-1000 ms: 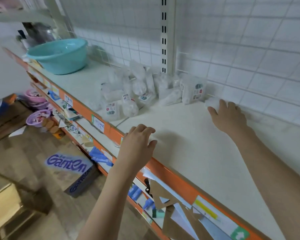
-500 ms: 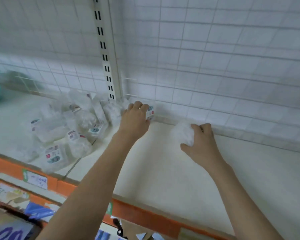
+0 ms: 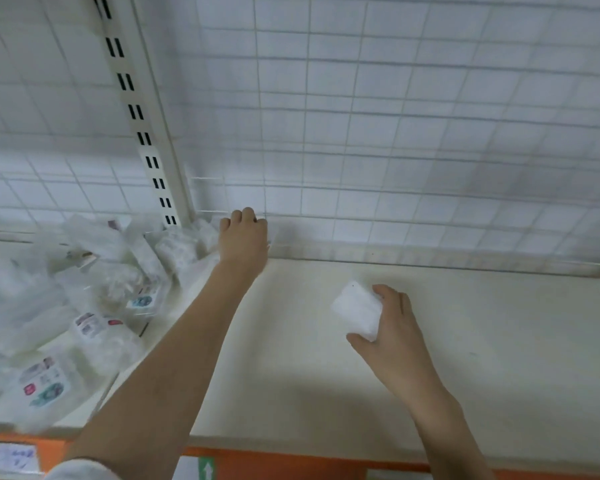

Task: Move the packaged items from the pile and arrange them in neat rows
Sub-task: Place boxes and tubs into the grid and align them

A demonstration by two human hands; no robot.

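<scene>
A loose pile of packaged items is lying on the left part of the white shelf, clear bags with printed labels overlapping one another and reaching back to the slotted upright post at the rear. The packets are blurred, so their contents cannot be told. Along the shelf's front an orange edge strip is running, with a paper price tag at its far left.

The person's left hand is reaching to the back corner, at the right edge of the pile and just beside the wire grid panel. Its fingers are curling away from the camera over the rearmost packets; whether they are clamped on one cannot be told.

Further right, well apart from the pile, the right hand is hovering over the open part of the shelf. Its fingers and thumb are clamped round a white packet, which is sitting tilted in the grip.
</scene>
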